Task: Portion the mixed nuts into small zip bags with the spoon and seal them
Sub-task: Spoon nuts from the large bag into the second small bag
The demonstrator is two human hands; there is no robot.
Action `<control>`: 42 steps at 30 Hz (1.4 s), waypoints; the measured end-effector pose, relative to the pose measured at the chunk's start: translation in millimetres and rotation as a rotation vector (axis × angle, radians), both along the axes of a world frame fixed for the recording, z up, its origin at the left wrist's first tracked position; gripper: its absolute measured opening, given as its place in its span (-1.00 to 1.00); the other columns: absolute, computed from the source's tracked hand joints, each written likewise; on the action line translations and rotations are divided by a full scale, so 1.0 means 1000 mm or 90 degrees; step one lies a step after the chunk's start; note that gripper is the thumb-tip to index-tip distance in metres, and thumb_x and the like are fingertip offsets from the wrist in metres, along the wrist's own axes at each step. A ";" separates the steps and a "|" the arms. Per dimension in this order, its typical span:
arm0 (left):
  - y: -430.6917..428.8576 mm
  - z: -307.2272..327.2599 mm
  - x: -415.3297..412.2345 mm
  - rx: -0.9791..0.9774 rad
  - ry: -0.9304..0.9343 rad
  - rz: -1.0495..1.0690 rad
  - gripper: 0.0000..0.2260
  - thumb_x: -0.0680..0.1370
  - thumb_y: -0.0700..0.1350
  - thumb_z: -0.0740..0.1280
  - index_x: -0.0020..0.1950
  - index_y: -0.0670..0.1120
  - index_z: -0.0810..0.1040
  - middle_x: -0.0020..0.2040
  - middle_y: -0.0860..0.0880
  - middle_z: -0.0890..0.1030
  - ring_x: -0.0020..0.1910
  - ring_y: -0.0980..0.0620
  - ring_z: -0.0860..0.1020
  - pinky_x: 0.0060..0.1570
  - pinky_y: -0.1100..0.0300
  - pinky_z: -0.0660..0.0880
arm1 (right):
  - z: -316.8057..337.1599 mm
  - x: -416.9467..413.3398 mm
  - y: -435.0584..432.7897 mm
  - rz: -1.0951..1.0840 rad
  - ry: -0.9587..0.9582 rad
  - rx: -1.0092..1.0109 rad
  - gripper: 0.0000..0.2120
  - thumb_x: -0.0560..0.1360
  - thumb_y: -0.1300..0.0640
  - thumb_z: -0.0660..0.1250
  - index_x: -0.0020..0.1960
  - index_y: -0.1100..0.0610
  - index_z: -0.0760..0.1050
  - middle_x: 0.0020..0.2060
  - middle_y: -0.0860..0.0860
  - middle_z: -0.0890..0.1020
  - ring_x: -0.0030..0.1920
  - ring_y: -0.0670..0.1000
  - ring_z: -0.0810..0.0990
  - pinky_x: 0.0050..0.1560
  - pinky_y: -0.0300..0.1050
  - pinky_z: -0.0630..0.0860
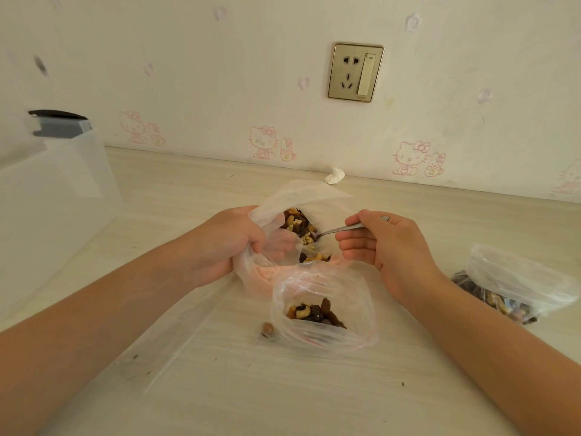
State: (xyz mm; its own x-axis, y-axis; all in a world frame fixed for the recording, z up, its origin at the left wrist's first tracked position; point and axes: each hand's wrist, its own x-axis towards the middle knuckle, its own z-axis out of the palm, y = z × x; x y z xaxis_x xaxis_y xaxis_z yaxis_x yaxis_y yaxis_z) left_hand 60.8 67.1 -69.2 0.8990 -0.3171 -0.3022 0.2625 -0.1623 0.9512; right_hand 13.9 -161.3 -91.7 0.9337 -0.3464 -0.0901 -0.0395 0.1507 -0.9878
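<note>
The left hand [229, 243] is bunching the near-left wall of the large bag [314, 190] in a curled grip, its fingers folded round the gathered plastic. By my judgement this is keeping the mouth pulled wide and the bag from sliding while the spoon [338, 229] works. The right hand [374, 243] is reaching in from four o'clock with the wrist bent. Its grip is pinching the spoon handle between thumb and forefinger near the far end, and the other fingers are lying loosely extended below. The spoon is pointing toward nine o'clock with its bowl sitting among the mixed nuts [297, 223], which are lying heaped in the large bag's open mouth at the middle of the bench [220, 388]. At six o'clock of that bag, apparently touching its near wall, the small zip bag [355, 297] is standing with its mouth gaping upward and a small portion of nuts lying in its bottom. Sitting so close is probably shortening the carry for each spoonful. It is looking only partly filled, with its seal not yet pressed. One loose nut [267, 329] is lying on the bench at the small bag's eight o'clock, just outside it. A further bag of nuts [515, 278] is resting at three o'clock, well apart, near the right forearm; whether it is sealed I cannot tell. Both forearms are stretching forward from the near edge, converging on the large bag.
</note>
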 end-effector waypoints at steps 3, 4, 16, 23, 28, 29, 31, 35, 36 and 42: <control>0.003 0.004 0.001 0.040 -0.008 -0.004 -0.45 0.39 -0.53 0.13 0.23 -0.16 0.66 0.25 -0.30 0.65 0.23 -0.34 0.64 0.36 -0.26 0.49 | -0.001 0.002 -0.002 -0.008 0.018 0.048 -0.77 0.68 0.19 0.27 -0.03 0.31 0.61 -0.25 0.23 0.74 -0.37 0.02 0.70 -0.39 -0.19 0.62; 0.004 0.004 0.002 0.057 -0.013 -0.010 -0.46 0.39 -0.52 0.15 0.23 -0.15 0.65 0.22 -0.29 0.66 0.17 -0.31 0.66 0.27 -0.20 0.54 | -0.002 0.003 -0.003 -0.009 0.021 0.061 -0.76 0.69 0.19 0.26 -0.04 0.30 0.61 -0.26 0.21 0.74 -0.38 0.01 0.70 -0.40 -0.20 0.61; 0.021 0.008 -0.004 0.320 -0.269 -0.027 -0.39 0.34 0.26 0.37 0.37 0.14 0.43 0.14 0.20 0.57 0.00 0.21 0.62 -0.09 0.19 0.56 | -0.001 0.003 -0.007 -0.015 0.016 0.100 -0.76 0.69 0.18 0.24 -0.05 0.27 0.60 -0.29 0.18 0.74 -0.40 -0.01 0.70 -0.42 -0.22 0.60; 0.023 0.022 -0.036 0.323 -0.682 0.001 -0.87 0.49 0.18 0.32 -0.08 0.16 0.56 -0.16 0.18 0.61 -0.16 0.27 0.54 -0.19 0.44 0.39 | 0.005 -0.002 -0.007 -0.039 -0.004 0.095 -0.73 0.68 0.18 0.23 -0.10 0.28 0.60 -0.38 0.17 0.70 -0.48 -0.01 0.62 -0.48 -0.21 0.55; 0.019 0.024 -0.053 0.419 -0.492 -0.171 -0.62 0.42 0.42 0.27 -0.19 0.14 0.61 -0.41 0.17 0.59 -0.52 0.23 0.44 -0.43 0.29 0.33 | 0.010 -0.006 -0.006 -0.028 -0.013 0.096 -0.72 0.67 0.19 0.22 -0.13 0.28 0.58 -0.42 0.17 0.66 -0.51 0.00 0.57 -0.52 -0.20 0.51; 0.018 0.022 -0.053 0.438 -0.467 -0.185 -0.60 0.42 0.44 0.29 -0.21 0.12 0.61 -0.44 0.18 0.57 -0.53 0.23 0.43 -0.42 0.26 0.33 | 0.011 -0.007 -0.006 -0.026 -0.015 0.096 -0.71 0.67 0.19 0.22 -0.14 0.28 0.58 -0.43 0.16 0.65 -0.52 0.00 0.56 -0.52 -0.20 0.50; 0.017 0.018 -0.054 0.448 -0.431 -0.207 -0.63 0.48 0.40 0.36 -0.23 0.11 0.60 -0.48 0.21 0.52 -0.56 0.23 0.41 -0.43 0.29 0.31 | 0.012 -0.008 -0.006 -0.022 -0.020 0.100 -0.70 0.67 0.18 0.22 -0.16 0.28 0.57 -0.45 0.16 0.64 -0.53 0.01 0.55 -0.54 -0.20 0.48; 0.016 0.011 -0.052 0.441 -0.402 -0.232 -0.75 0.54 0.19 0.41 -0.25 0.07 0.58 -0.48 0.12 0.51 -0.54 0.19 0.36 -0.44 0.31 0.30 | 0.017 -0.010 -0.005 -0.006 -0.028 0.116 -0.68 0.67 0.18 0.22 -0.20 0.27 0.56 -0.48 0.15 0.60 -0.56 0.00 0.51 -0.56 -0.22 0.45; 0.016 0.010 -0.051 0.439 -0.395 -0.234 -0.78 0.55 0.14 0.40 -0.22 0.07 0.59 -0.47 0.09 0.51 -0.52 0.19 0.35 -0.42 0.25 0.32 | 0.018 -0.011 -0.004 -0.001 -0.031 0.118 -0.67 0.66 0.18 0.22 -0.22 0.26 0.56 -0.49 0.15 0.59 -0.56 0.00 0.49 -0.56 -0.22 0.44; 0.018 0.009 -0.047 0.421 -0.362 -0.234 -0.79 0.56 0.11 0.38 -0.20 0.03 0.61 -0.43 -0.02 0.54 -0.46 0.10 0.42 -0.36 0.13 0.41 | 0.029 -0.019 -0.001 0.051 -0.100 0.107 -0.51 0.63 0.17 0.23 -0.45 0.14 0.60 -0.54 0.15 0.54 -0.62 0.02 0.41 -0.59 -0.23 0.35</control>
State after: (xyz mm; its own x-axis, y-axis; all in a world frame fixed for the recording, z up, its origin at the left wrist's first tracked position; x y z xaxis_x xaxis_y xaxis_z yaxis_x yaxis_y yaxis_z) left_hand 13.7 84.7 -60.6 0.8442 -0.5315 -0.0692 -0.3877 -0.6947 0.6059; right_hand -5.1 -161.8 -63.0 0.9649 -0.2626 0.0087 0.0947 0.3168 -0.9438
